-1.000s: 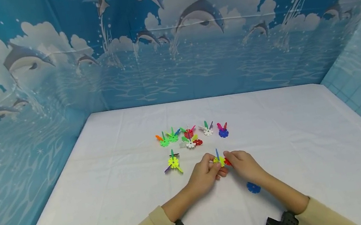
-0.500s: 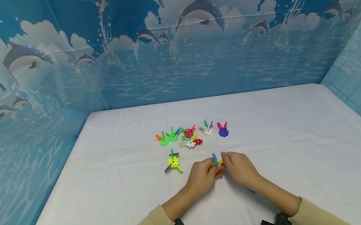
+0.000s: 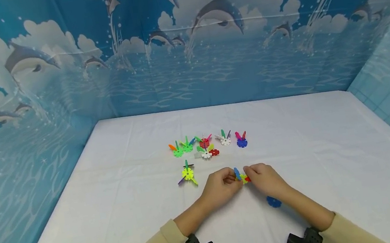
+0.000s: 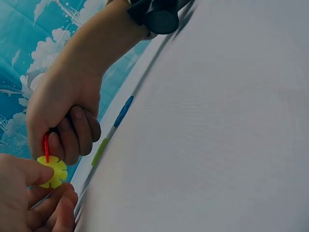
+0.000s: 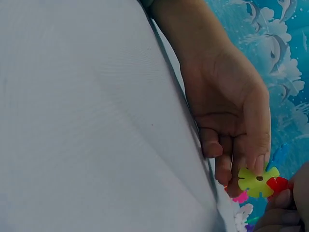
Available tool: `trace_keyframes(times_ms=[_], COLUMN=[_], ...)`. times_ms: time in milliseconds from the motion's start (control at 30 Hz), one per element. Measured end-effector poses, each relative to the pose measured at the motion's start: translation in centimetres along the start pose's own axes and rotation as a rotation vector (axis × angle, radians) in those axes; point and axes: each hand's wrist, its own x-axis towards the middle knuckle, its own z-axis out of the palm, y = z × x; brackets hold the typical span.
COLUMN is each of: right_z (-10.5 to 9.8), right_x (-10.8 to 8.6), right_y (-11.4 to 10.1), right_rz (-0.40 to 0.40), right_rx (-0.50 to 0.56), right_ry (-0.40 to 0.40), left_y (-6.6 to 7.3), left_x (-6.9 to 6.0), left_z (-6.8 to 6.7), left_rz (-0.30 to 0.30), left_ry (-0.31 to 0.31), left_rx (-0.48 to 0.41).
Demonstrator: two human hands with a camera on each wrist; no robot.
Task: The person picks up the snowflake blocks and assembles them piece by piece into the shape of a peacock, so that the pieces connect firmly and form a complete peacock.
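Between my two hands is a small joined piece of notched plastic snowflake discs: a yellow disc [image 5: 259,181], a red disc [image 5: 276,185] and a blue disc [image 3: 237,173] standing up from it. My left hand [image 3: 221,187] pinches the yellow disc between thumb and fingers. My right hand [image 3: 266,179] pinches the red disc, which slots into the yellow one's edge; its fingertips hide part of it. A single loose blue disc [image 3: 274,201] lies on the table beside my right forearm.
On the white-covered table [image 3: 118,217], several joined disc pieces stand beyond my hands, including a yellow one [image 3: 188,174], a white one [image 3: 206,154] and a dark blue one [image 3: 242,142]. A dolphin-print curtain [image 3: 188,76] borders the back and sides.
Both hands shift slightly left, then back right, with the joined piece. The blue disc's angle alters, and my left fingers change their place on the yellow disc.
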Motion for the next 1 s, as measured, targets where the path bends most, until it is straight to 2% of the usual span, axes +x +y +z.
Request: trace_keyframes(times_ms=[167,333,500,667,767,800,900,1000], right_z=[-0.8,-2.3,-3.4,-3.8,-4.0,-4.1,-4.4,-4.8], right_x=[-0.3,-0.8,-1.3,-2.1,-2.5,-2.6,-2.7,-2.9], right_y=[0.6,1.5,2.8,4.0,4.3,4.3,4.6,4.8], right_rz=[0.033,0.076,0.072,0.016,-0.021,-0.033,-0.091,-0.144], right_rx=[0.019,0.036,-0.019,-0.092,-0.122,-0.133,-0.148,-0.140], right_ry=[-0.022,-0.043,-0.041,-0.096,-0.140,-0.157,-0.224,-0.285], left_y=[0.1,-0.3,-0.4,-0.4,-0.3,0.2,0.5,0.5], left_x=[0.0,0.0,0.2,0.2,0.3,0.2,0.4,0.5], left_z=[-0.1,0.1,0.1,-0.1,-0.2,-0.3,-0.5,-0.5], left_rz=[0.015,0.001,-0.020,-0.093,-0.148,-0.166,-0.221,-0.261], left_ry=[-0.004,0.010,0.036,0.070,0.090,0.097,0.106,0.117], left_rx=[-0.028,-0.070,-0.078,-0.137,-0.240,-0.274,-0.380,-0.435])
